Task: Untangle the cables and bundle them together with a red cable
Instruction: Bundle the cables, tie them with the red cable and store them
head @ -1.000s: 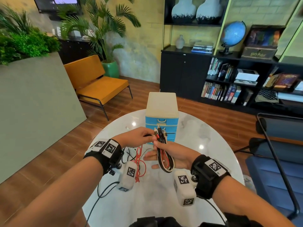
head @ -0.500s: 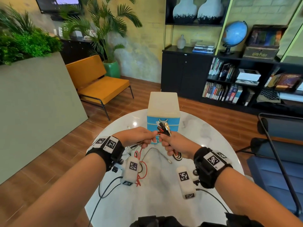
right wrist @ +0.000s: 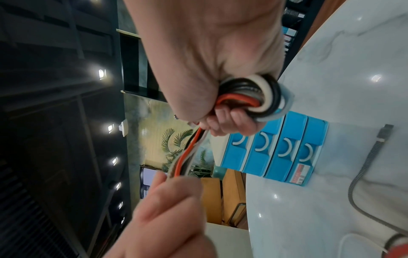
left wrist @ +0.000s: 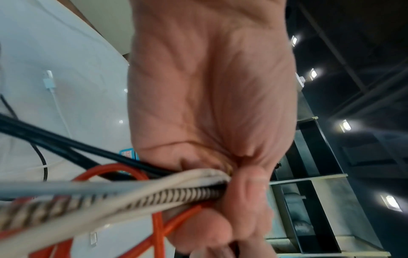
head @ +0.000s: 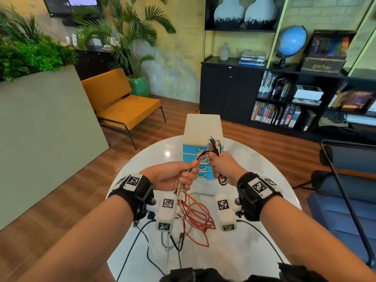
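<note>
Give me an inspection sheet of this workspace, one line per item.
Surface: round white marble-look table, glossy, with light reflections.
Job's things: folded cable bundle gripped in the right hand; its plug ends stick up above the fist.
Clutter: blue drawer unit with a cream top, standing on the table behind the hands.
Grippers: left hand grips the strands leading off the bundle; both fists are closed on cables.
Cables: red cable hangs in loose loops from the left hand onto the table; white and black leads lie beside it.
Surroundings: orange bench, palm plant, dark bookshelf with a globe.
</note>
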### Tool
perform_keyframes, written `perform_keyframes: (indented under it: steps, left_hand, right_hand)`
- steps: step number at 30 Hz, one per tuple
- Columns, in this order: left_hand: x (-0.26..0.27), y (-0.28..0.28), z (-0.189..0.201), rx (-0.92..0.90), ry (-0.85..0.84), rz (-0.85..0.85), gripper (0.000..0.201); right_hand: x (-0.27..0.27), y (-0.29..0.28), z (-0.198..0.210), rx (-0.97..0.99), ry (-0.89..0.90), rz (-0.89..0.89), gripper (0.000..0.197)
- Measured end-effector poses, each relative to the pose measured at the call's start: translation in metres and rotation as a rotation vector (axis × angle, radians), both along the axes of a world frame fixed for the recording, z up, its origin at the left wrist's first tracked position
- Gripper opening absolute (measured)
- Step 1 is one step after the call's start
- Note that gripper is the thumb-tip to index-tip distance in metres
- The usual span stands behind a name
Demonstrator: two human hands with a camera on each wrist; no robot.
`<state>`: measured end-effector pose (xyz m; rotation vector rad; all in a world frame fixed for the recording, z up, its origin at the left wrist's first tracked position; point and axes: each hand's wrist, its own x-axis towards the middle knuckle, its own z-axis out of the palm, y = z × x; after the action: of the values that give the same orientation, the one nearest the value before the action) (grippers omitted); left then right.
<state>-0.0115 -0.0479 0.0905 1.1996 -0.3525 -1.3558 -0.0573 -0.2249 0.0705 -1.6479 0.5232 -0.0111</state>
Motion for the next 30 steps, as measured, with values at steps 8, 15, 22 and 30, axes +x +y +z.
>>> perform_keyframes:
  steps: [8, 15, 22, 30]
  left_hand:
    - [-0.023, -0.023, -0.011, 0.123, -0.426, 0.033, 0.033]
    - [-0.039, -0.046, -0.017, 0.238, -0.789, 0.14, 0.027]
    - [-0.038, -0.057, -0.012, 0.453, -1.288, -0.032, 0.029]
    - [-0.027, -0.039, -0.003, 0.342, -0.84, -0.201, 0.03]
  right_hand:
    - [0.002, 0.002, 0.002, 0.287, 0.011, -0.031, 0.024]
    - [0.002, 0.0, -0.002, 0.546, -0.097, 0.067, 0.039]
    - [-0.001, 0.005, -0.013, 0.318, -0.073, 0.165, 0.033]
    - [0.002, 0.01, -0.004, 0.202, -0.142, -0.088, 0.024]
